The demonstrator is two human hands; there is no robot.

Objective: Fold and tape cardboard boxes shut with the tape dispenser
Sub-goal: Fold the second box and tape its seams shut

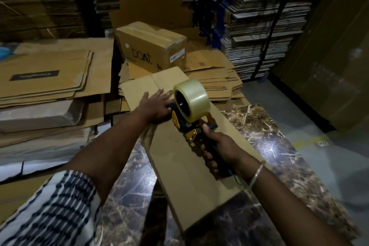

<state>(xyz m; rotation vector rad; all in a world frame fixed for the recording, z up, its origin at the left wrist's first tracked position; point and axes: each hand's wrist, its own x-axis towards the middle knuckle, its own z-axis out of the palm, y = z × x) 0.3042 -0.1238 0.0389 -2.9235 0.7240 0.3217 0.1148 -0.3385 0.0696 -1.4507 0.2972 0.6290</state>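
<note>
A long plain cardboard box lies across a marbled table, its far end over a stack of flat cartons. My left hand rests flat on the box's far part, fingers spread. My right hand grips the black handle of a yellow-and-black tape dispenser carrying a roll of clear tape. The dispenser's front end sits on the box top, right beside my left hand.
A taped box printed "boAt" stands behind. Flattened cartons are stacked at the left and flat cartons lie behind right. Tall piles of cardboard sheets line the back. A grey floor lies to the right.
</note>
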